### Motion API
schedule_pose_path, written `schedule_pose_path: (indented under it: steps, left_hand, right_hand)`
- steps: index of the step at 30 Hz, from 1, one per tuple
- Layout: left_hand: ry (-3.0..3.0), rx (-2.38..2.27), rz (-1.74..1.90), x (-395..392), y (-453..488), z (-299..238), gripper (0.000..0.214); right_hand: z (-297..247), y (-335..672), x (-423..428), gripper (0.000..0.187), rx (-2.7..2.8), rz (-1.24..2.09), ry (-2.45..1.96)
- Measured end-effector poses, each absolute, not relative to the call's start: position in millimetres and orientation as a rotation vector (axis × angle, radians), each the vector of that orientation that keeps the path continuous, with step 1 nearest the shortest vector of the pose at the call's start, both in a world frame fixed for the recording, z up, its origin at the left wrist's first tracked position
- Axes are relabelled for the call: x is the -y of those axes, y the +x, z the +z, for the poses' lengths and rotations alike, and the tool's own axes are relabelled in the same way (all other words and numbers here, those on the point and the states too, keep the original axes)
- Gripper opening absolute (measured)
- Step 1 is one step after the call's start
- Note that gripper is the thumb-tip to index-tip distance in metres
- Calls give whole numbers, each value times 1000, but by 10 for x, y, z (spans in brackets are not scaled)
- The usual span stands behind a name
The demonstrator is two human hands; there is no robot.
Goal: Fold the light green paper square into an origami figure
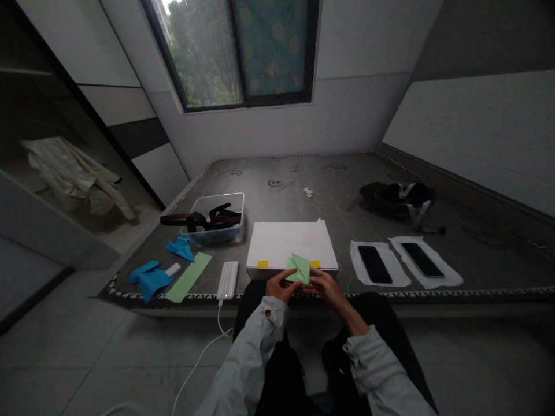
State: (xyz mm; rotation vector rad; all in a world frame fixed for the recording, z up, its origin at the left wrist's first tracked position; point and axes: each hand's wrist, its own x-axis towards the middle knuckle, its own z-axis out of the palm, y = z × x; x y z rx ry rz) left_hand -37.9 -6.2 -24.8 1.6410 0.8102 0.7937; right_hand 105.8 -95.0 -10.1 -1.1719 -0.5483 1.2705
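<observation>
A folded piece of light green paper (299, 269) is held up just over the near edge of a white board (290, 242). My left hand (281, 285) pinches its lower left side, and my right hand (326, 286) pinches its lower right side. Both hands have their fingers closed on the paper. The board lies flat on a grey bare mattress (303, 185) and has two yellow tape tabs along its front edge.
Left of the board lie a white power bank (228, 279) with a cable, a green paper strip (189, 277), blue folded paper pieces (151, 278) and a clear box (215, 219) with belts. Two phones (374, 263) on white paper sit right, and a dark bundle (396, 196) lies behind.
</observation>
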Motion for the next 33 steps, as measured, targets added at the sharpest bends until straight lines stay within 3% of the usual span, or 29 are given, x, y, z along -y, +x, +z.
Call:
schedule_pose_path:
  steps: [8, 15, 19, 22, 26, 33]
  left_hand:
    - [1709, -767, 784, 48, -377, -317, 43]
    - [1686, -797, 795, 37, -377, -367, 89]
    - [1598, -780, 740, 67, -359, -367, 97]
    - [1546, -758, 748, 77, -347, -362, 87]
    - [1576, -862, 805, 31, -369, -330, 56]
    - [1568, -995, 807, -44, -404, -303, 37]
  right_hand:
    - [-70, 1006, 932, 49, 701, 1200, -1303]
    - [-67, 1023, 941, 46, 781, 1208, -1300]
    - [-86, 1034, 948, 46, 804, 1212, -1308]
    - [-87, 1036, 954, 47, 819, 1222, -1304]
    - [-84, 1033, 971, 49, 877, 1262, -1287]
    - [-128, 1078, 1006, 47, 1016, 1218, -1414]
